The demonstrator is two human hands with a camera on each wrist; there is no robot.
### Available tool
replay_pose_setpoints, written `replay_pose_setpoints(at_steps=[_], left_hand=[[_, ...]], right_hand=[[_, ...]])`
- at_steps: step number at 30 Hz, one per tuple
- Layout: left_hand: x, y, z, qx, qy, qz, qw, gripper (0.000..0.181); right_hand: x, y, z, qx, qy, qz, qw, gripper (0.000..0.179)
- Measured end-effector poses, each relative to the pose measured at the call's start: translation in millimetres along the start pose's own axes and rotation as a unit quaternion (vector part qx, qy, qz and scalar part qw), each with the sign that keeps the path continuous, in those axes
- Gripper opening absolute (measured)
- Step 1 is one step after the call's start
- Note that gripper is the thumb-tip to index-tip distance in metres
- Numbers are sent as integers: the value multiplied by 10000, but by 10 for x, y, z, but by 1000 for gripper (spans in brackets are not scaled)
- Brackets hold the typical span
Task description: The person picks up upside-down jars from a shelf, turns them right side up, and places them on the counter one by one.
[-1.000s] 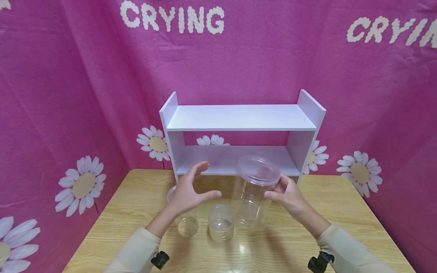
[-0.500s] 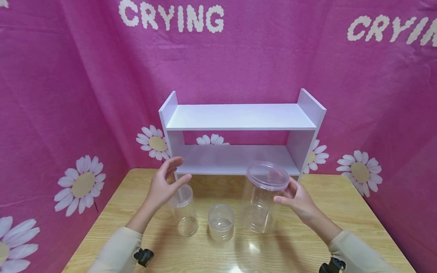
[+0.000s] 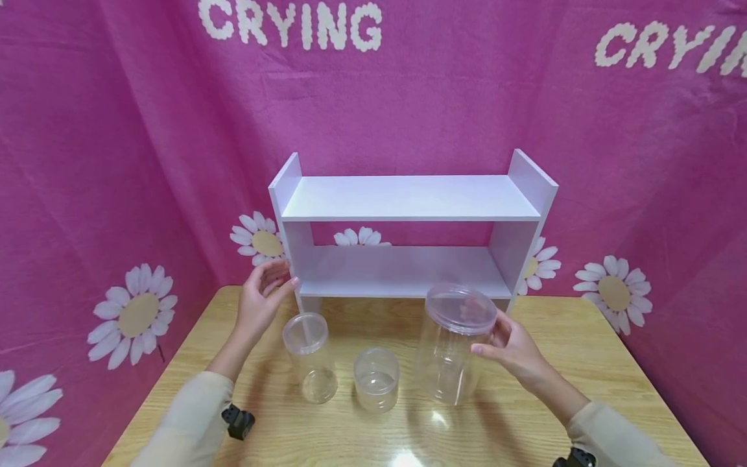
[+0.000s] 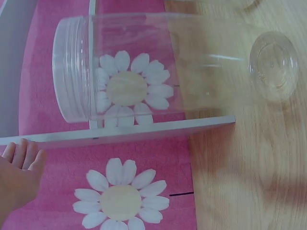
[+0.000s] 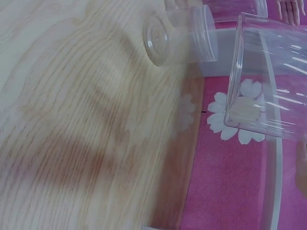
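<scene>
My right hand (image 3: 516,347) grips a large clear jar (image 3: 449,363) just under its pinkish translucent lid, thumb at the near side. In the right wrist view the base of this large jar (image 5: 254,81) appears raised off the table. My left hand (image 3: 259,298) is held up by the shelf's left side, fingers loosely bent and holding nothing. Below and to its right, a tall slim lidded jar (image 3: 312,360) stands upright on the table. Between the two jars sits a short clear jar (image 3: 376,383), its lid also translucent.
A white two-tier shelf (image 3: 408,198) stands at the back of the wooden table (image 3: 583,376). Behind it and along both sides hangs a pink cloth (image 3: 408,110) with daisies and lettering.
My left hand has moved left, away from the large jar and past the slim one. The right hand has carried the large jar to the right and slightly lower.
</scene>
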State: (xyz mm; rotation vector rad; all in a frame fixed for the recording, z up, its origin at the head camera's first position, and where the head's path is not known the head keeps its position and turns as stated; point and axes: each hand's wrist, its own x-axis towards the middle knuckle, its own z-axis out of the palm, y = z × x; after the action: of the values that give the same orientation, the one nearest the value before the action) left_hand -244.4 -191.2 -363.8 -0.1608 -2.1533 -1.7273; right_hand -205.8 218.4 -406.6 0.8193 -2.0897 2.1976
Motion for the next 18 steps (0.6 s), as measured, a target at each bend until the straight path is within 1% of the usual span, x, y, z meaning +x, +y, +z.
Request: replay_pose_setpoints(at_steps=[4,7,10,14,16,18], left_hand=[[94,-17,-3,-94,178,6,9998,46],[161,-19,-12,-80,190,-49,9998,45],[231,-21,-25,-19,82,-160,9998,44],[319,-38,-59,146,-188,-366,9990,47],[354,-53,-80,164,-314,-506,9981,48],[380,-72,-99,149,-373,-650,9971,48]], right_hand=[[-10,33,-17,-59,0,-61,10000,76],[-10,51,-31,-90,2,-111,9999,73],[-12,69,-44,-120,1,-144,9998,70],[-18,96,-56,-142,-31,-98,9998,70],[-29,106,-59,-177,-2,48,9998,72],[-46,110,-57,-289,97,311,9991,76]])
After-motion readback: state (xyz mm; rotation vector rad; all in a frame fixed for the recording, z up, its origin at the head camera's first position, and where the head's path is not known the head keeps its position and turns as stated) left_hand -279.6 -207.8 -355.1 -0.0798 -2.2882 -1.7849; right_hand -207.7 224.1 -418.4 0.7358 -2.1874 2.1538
